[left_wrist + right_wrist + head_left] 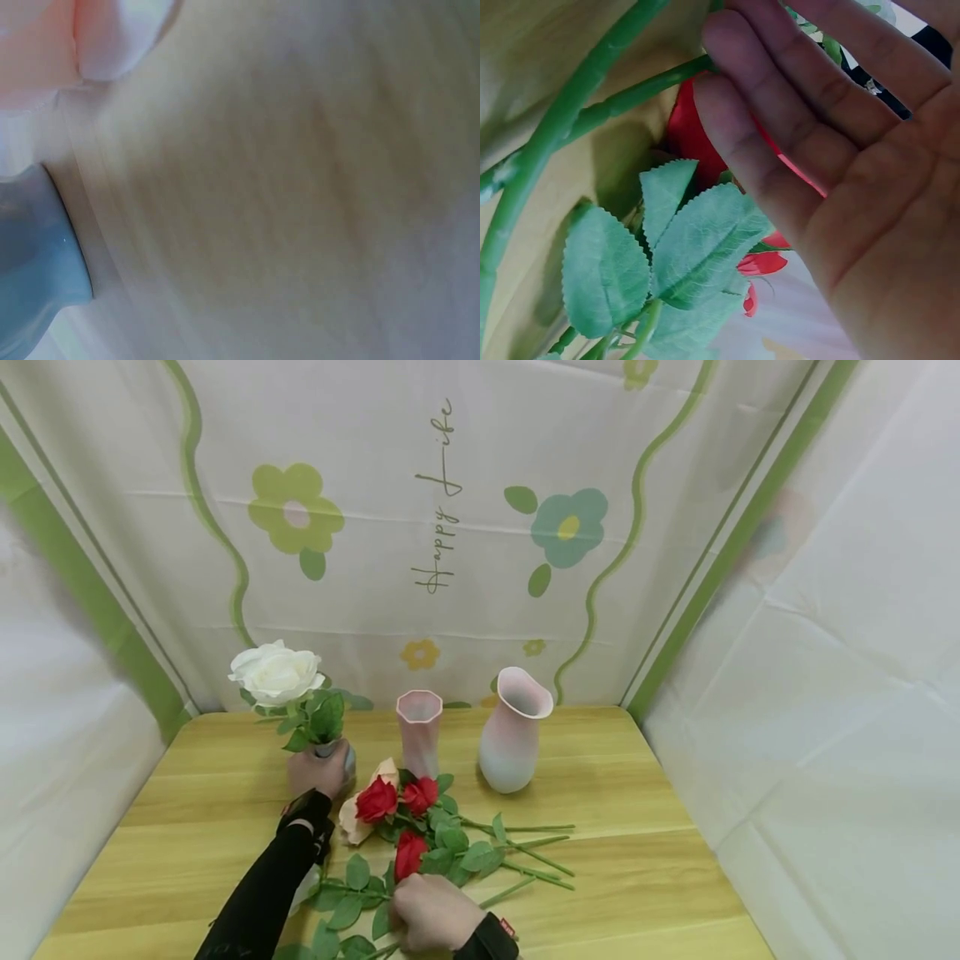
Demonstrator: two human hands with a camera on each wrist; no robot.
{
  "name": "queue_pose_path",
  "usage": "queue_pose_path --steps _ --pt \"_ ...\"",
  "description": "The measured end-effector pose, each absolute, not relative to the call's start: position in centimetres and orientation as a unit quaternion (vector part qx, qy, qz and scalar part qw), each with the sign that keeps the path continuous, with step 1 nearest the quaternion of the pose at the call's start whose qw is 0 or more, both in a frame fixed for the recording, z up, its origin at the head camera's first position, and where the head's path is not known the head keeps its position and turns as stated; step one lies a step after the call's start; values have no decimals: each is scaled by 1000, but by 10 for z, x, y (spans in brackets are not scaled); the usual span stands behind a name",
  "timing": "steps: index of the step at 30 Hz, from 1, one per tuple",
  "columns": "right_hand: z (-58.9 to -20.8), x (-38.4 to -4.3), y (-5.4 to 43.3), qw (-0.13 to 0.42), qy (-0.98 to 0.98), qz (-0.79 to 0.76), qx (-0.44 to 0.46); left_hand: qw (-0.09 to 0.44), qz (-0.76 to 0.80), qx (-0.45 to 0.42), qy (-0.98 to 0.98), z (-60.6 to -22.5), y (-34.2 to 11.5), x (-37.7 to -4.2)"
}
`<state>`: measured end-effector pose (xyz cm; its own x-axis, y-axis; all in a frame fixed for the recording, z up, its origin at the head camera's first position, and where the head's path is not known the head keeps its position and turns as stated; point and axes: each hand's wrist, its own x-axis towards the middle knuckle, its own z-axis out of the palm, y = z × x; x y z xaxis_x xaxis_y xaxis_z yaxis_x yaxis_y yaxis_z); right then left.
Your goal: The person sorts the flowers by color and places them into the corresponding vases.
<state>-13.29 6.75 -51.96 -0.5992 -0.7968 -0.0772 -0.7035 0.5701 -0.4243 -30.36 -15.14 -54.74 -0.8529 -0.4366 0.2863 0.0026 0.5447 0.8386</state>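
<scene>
Fingers of the left hand [318, 768] wrap the neck of a small blue vase [351, 766], a white rose [276, 672] rising from it; whether the right hand [438, 912] pinches a stem [641, 94] I cannot tell. Through the head camera I see a wood-grain table [637, 877] before white flower-printed cloth [352, 435], two pink vases [516, 735] beyond three red roses [377, 800]. The left arm [258, 893] reaches forward; the right hand bends low over the leaves [453, 839].
</scene>
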Motion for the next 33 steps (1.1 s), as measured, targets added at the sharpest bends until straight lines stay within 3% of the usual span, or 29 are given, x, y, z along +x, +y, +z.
queue_pose_path --steps 9,16,33 --pt "-524 -134 67 114 873 -174 -442 226 -458 127 -850 -548 -152 -305" --pt "-527 -128 62 142 871 -178 -435 230 -464 125 -846 -550 -152 -306" --pt "-530 -125 58 153 878 -171 -419 234 -472 118 -842 -548 -153 -304"
